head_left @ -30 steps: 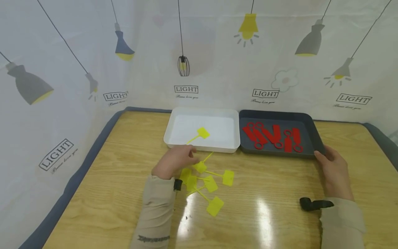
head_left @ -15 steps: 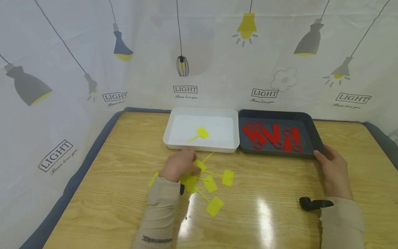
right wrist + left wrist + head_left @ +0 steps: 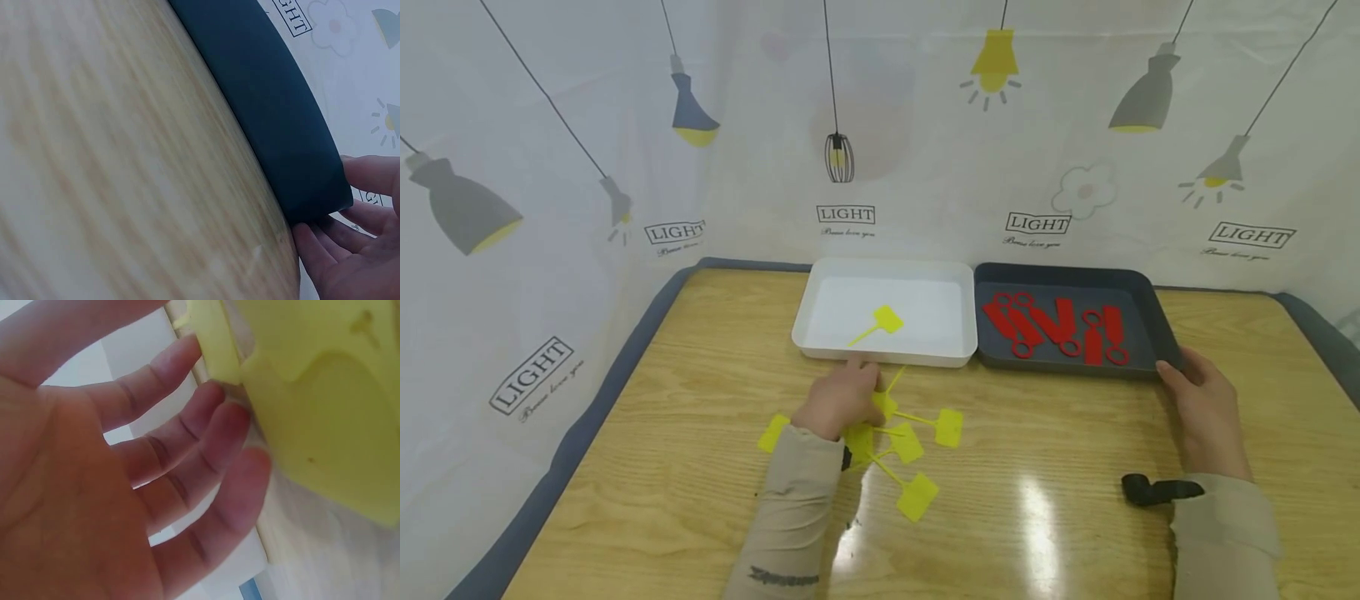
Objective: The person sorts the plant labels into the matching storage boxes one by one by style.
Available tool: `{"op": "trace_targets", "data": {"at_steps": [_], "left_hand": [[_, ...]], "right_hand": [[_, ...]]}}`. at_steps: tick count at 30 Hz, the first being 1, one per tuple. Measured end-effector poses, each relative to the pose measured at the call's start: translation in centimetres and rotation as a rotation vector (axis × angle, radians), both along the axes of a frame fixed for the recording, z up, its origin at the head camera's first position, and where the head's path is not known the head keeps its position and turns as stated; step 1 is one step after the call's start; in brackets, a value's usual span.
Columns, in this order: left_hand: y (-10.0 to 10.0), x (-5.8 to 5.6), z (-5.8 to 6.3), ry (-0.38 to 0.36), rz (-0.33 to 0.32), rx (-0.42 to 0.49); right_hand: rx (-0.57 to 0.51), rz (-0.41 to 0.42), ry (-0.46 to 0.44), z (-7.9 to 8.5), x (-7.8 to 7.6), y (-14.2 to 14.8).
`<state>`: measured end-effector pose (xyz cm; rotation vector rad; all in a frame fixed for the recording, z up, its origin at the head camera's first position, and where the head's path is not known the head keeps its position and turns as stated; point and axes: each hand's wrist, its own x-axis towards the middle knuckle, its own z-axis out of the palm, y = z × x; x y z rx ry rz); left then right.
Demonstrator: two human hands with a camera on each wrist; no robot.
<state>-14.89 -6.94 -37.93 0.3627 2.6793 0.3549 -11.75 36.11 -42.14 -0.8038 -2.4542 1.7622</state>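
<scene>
My left hand (image 3: 841, 398) reaches into a loose pile of flat yellow tags (image 3: 918, 497), each with a thin stem. In the left wrist view its fingers are loosely bent, and the fingertips (image 3: 181, 353) touch or nearly touch a yellow tag (image 3: 215, 344); the thumb tip is out of view. My right hand (image 3: 1208, 412) holds the near right corner of a dark grey tray (image 3: 1168, 343), thumb at the rim and other fingers low against the corner. Red tags with rings (image 3: 1063, 321) lie inside this tray. The white tray (image 3: 966, 317) beside it contains one yellow tag (image 3: 887, 319).
Both trays stand side by side at the back of the wooden table (image 3: 662, 433). One yellow tag (image 3: 774, 433) lies left of my left sleeve. Behind the table hangs a white curtain (image 3: 910, 125) printed with lamps. A black strap (image 3: 1161, 491) sits at my right wrist.
My left hand has moved slightly right and toward me, from near the white tray's front onto the pile. A yellow tag now shows left of the sleeve. The right hand has stayed put.
</scene>
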Motion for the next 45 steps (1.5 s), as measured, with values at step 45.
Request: {"op": "trace_targets", "data": {"at_steps": [45], "left_hand": [[-2.3,-1.2,2.1,0.188,0.035,0.411]], "right_hand": [[-0.039,-0.007,0.0,-0.1,-0.1,0.2]]}}
